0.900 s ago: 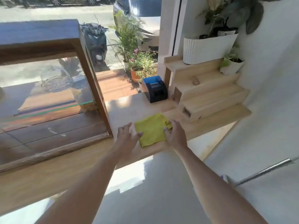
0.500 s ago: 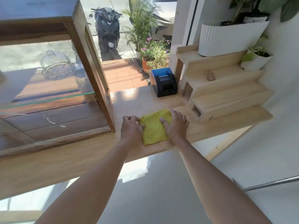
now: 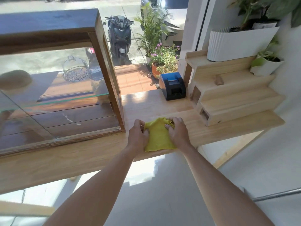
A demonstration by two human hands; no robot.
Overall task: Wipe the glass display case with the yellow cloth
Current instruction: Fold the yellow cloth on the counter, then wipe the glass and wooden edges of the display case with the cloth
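Both hands are on the yellow cloth (image 3: 158,136), which lies on the wooden counter (image 3: 91,159) at the centre of the frame, just right of the glass display case (image 3: 61,95) that fills the left half. The left hand (image 3: 138,136) has its fingers curled in, gathering the cloth's left edge; the right hand (image 3: 176,132) grips the upper right corner, where the fabric bunches under bent fingers.

The step in hand looks like gathering the cloth before lifting it. To do it well, I would bunch it into a flat pad with one clean face outward, keep a firm hold in one hand and carry it left to the front pane, avoiding the wooden corner post (image 3: 112,88).

The cloth is bright yellow, soft and thin, rumpled along its top, with its lower edge lying flat near the counter's front edge. The case has a dark wood frame and a glass shelf, and whitish smears show low on its front, near its wooden floor
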